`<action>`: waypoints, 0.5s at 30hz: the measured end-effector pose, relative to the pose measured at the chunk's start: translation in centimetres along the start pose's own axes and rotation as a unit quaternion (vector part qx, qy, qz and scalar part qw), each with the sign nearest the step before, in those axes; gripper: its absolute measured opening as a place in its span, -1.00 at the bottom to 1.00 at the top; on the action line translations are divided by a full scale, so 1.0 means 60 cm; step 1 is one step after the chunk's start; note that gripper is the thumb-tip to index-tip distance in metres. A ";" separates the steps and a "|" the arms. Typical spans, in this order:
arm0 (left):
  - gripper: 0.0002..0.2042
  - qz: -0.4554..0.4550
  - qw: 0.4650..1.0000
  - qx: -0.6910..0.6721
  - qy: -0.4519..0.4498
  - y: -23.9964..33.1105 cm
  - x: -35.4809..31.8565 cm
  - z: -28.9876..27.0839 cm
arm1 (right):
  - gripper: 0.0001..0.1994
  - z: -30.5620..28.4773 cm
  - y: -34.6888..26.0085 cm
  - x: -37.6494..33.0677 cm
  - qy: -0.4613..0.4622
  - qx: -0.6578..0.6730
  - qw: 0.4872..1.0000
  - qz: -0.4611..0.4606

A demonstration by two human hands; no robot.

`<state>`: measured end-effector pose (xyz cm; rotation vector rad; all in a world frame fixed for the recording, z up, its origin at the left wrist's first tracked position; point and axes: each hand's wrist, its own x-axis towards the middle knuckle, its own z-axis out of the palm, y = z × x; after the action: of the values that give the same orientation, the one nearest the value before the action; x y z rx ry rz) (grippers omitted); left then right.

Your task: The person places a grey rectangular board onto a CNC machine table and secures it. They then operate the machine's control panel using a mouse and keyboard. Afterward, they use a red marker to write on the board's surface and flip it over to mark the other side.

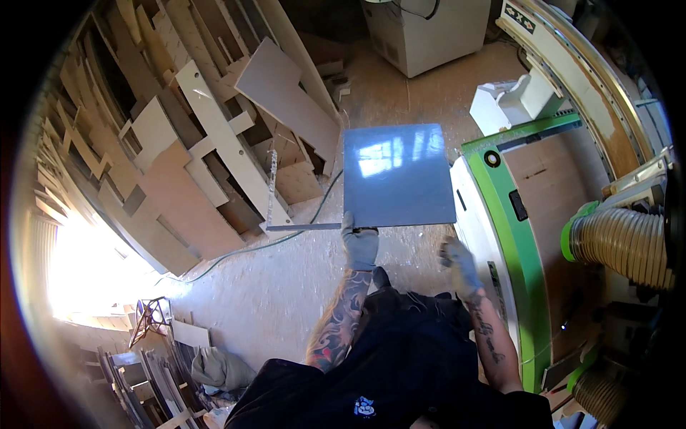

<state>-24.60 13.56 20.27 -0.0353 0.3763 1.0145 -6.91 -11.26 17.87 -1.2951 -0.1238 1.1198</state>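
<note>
A glossy blue-grey rectangular panel [400, 186] stands out in front of me, window light reflecting off its face. My left hand [359, 247], in a light grey work glove, grips the panel's lower left corner, fingers behind and thumb on the near side. From that corner a thin grey L-shaped strip [304, 227] reaches leftward and bends away; whether it is joined to the panel I cannot tell. Apart from the panel, below its lower right corner, is my gloved right hand [462, 268], its fingers curled with nothing visible in them.
On the left, many board offcuts [211, 136] lean in stacks. A green-and-white machine [511, 236] with a ribbed hose [622, 243] runs along my right. A white cabinet [429, 36] stands far ahead. A thin hose [250, 247] crosses the dusty floor [264, 300].
</note>
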 end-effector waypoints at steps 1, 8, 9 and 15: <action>-0.66 0.002 1.000 -0.009 0.012 0.006 0.020 -0.011 | -0.52 0.083 -0.014 0.023 -0.040 0.065 0.997 0.003; -0.62 -0.058 0.998 0.021 -0.032 0.069 0.069 0.019 | -0.78 0.351 -0.019 0.135 -0.091 0.248 0.959 -0.106; -0.61 -0.049 0.997 0.045 -0.041 0.084 0.070 0.041 | -0.84 0.360 -0.032 0.141 -0.099 0.274 0.953 -0.083; -0.51 0.045 0.977 0.206 0.016 0.230 0.067 -0.011 | -0.86 0.399 -0.080 0.148 -0.044 0.245 0.966 -0.065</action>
<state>-34.41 24.09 20.38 0.3423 0.6165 1.0098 -14.83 12.27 25.57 -0.7857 0.0052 1.0137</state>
